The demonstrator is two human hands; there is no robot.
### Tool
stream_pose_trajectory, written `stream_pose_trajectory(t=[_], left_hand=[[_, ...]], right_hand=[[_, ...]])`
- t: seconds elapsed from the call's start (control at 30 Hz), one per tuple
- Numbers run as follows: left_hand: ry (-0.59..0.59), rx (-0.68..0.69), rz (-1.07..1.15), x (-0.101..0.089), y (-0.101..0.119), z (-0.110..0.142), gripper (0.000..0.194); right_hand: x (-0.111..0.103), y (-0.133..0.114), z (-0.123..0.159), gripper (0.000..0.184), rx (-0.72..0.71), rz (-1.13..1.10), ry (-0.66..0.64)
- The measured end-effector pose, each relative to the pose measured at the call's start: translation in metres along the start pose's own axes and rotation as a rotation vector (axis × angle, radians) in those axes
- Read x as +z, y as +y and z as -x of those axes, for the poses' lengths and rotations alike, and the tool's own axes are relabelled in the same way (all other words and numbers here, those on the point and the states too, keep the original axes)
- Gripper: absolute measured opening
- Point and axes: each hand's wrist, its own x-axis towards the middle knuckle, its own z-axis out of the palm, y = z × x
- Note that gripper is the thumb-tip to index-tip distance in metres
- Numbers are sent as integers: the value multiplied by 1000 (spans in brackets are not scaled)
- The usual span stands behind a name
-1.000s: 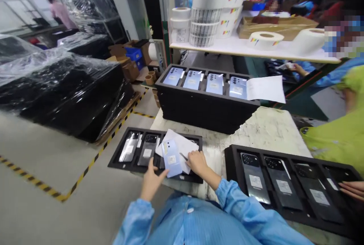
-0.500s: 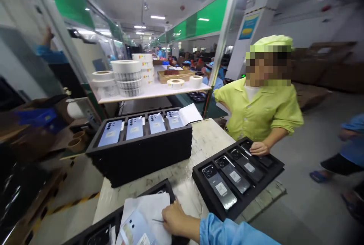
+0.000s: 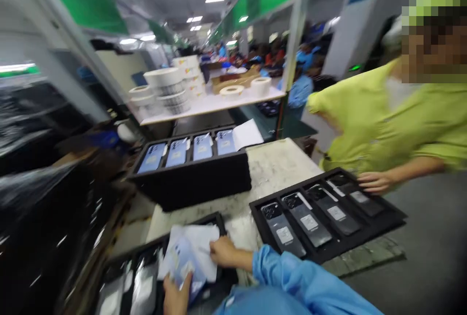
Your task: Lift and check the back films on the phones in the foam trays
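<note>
Light-blue phone with a pale label on its back (image 3: 187, 259) is lying on the white paper sheets (image 3: 209, 235), which sit over the near black foam tray (image 3: 215, 218). Long axis runs obliquely away from me: camera end far and a bit left, plain end near and a bit right.

Left hand (image 3: 175, 298) is the nearer one. It's at the plain end, thumb and finger parted, one fingertip overlapping the phone's lower part. Phone extends forward from there. Too blurred to tell if I'm pinching it or just resting on it; call the grip unknown.

Right hand (image 3: 222, 251) is off to the phone's right, with a strip of paper between. Fingers are clenched on a thin, slender tool (image 3: 205, 250), smeared by motion, that sticks out left toward the phone. I can't see it touching.

Left part of the same tray: two dark-backed phones in clear film (image 3: 112, 296) (image 3: 143, 283), side by side, just left of the paper.

Further right, a separate black foam tray with four dark phones (image 3: 262, 230); a co-worker's hand (image 3: 375, 181) is at its far-right end, well apart from mine.
</note>
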Motion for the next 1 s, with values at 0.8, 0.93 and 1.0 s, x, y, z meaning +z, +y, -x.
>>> stream_pose_trajectory(t=[0.8,0.93,1.0], left_hand=[[-402,-358,1144,-67,-15,55,59],[-451,-261,951,-78,-30,48,57],[-281,-202,730,-76,-38,36,41]], right_hand=[[-32,-45,1,24,96,-1212,1],[-22,-91,12,32,105,-1224,26],[-17,-103,8,37,96,-1215,64]])
